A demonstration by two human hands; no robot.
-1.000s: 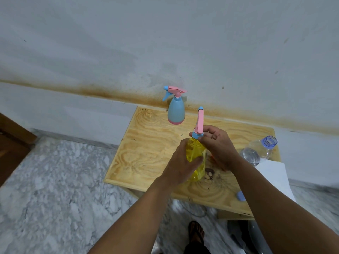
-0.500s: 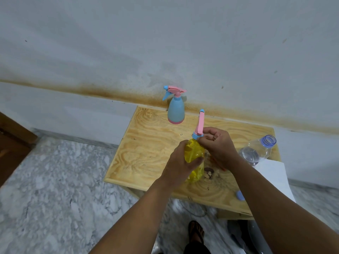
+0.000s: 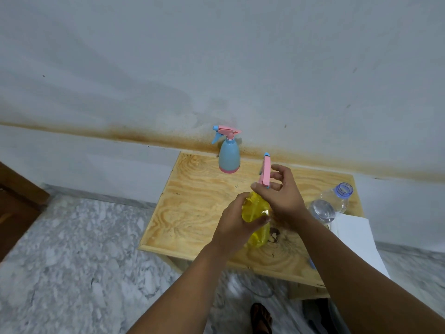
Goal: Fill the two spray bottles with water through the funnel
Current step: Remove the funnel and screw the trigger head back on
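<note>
two spray bottles are showing: the left hand (image 3: pixel 234 221) is wrapping around the yellow one (image 3: pixel 256 219) at centre, the right hand (image 3: pixel 280 195) is pinching its pink spray head (image 3: pixel 266 171); the blue one (image 3: pixel 229 156) is standing above, beside one clear bottle (image 3: pixel 331 203) at right.

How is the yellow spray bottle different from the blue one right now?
The yellow spray bottle is see-through and gripped by the left hand, the right hand on its spray head; the blue spray bottle is opaque and stands untouched by the wall. Yellow sits nearer the person, blue at the table's back edge. Both have pink spray heads.
</note>
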